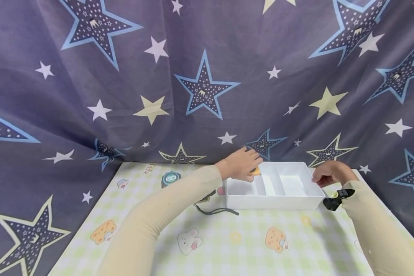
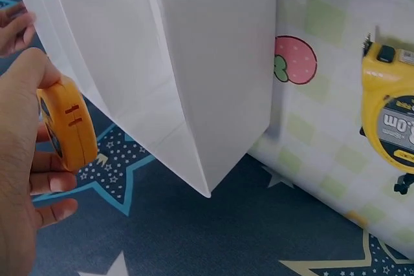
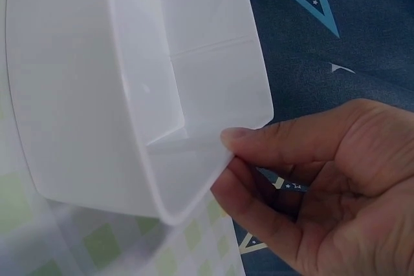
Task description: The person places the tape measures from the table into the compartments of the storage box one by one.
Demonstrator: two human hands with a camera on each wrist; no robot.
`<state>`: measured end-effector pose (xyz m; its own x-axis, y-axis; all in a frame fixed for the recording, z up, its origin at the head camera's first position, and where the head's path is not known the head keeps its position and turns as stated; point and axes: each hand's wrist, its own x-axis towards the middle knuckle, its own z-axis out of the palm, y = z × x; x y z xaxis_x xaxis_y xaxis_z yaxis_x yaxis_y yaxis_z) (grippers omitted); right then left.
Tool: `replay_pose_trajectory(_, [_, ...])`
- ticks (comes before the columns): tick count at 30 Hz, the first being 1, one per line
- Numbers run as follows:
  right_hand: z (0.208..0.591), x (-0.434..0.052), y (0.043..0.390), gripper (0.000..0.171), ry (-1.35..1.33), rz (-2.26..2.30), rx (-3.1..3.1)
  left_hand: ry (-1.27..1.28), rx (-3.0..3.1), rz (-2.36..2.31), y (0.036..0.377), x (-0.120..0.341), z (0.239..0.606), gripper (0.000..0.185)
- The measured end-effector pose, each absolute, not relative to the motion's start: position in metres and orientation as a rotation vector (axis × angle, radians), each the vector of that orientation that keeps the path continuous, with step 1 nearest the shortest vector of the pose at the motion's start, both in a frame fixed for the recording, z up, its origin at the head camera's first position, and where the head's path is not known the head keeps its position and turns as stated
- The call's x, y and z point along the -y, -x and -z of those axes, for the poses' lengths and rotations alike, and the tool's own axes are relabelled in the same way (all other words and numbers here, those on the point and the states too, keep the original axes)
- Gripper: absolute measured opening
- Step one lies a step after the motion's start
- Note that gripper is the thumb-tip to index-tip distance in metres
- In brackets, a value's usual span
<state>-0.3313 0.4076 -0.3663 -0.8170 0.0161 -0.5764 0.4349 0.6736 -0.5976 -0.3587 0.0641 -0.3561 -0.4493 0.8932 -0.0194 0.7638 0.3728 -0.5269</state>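
My left hand (image 1: 240, 165) holds a round orange device (image 2: 76, 123) with a dark face, over the left end of a white divided tray (image 1: 272, 203). In the left wrist view, the thumb and fingers grip its edge, close beside the tray's rim. At the tray's opposite end, my right hand (image 1: 332, 173) pinches the rim between thumb and curled fingers, the thumb lying on the inner side in the right wrist view. Dividers split the tray into compartments, and the inside that shows is bare white.
A yellow tape measure (image 2: 391, 111) lies on the table to the tray's left, mostly hidden by my left forearm in the head view. Behind that forearm sits a teal stopwatch (image 1: 170, 177). A dark strap (image 1: 217, 211) lies before the tray. A starry curtain (image 1: 207, 126) hangs behind.
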Motion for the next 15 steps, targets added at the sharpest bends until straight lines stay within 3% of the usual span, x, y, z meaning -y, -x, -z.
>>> replay_pose_trajectory(15, [0.3703,-0.4105,0.3342,0.009,-0.359,1.004,-2.348,1.414,2.377,-0.794,0.3606,-0.0734,0.3568,0.06])
